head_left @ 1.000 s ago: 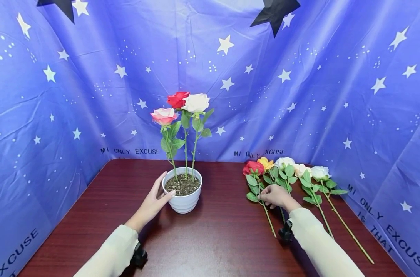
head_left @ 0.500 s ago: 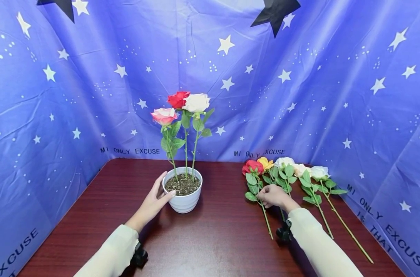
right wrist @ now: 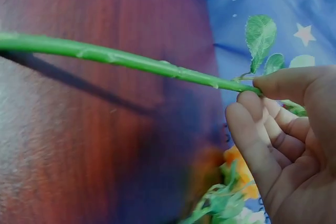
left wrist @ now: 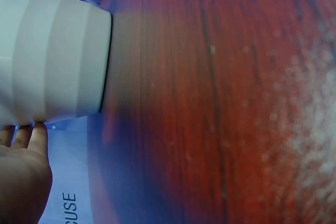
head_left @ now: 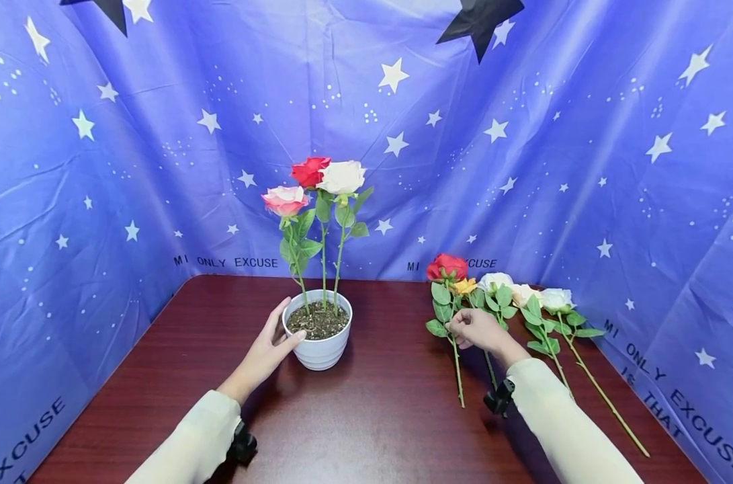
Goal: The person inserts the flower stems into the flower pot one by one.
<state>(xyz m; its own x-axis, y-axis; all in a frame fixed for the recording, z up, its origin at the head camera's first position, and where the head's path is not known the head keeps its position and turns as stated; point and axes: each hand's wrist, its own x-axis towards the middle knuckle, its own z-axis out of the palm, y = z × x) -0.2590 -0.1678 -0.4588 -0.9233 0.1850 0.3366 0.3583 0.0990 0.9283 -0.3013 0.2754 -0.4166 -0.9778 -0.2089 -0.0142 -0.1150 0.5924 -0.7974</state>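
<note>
Red rose [head_left: 447,267] raised, stem [right wrist: 131,61] pinched in right hand [head_left: 480,331]

Red rose [head_left: 447,267], one, pinched in right hand [head_left: 478,329]: bloom raised from beside the yellow rose [head_left: 465,287] to above it, now hiding more of its petals and the word "ONLY" on the starry backdrop [head_left: 342,114]; lower stem end shifted left. Right hand: slightly higher.

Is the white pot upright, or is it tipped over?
Upright: the pot stands base-down on the table, its soil facing up.
</note>
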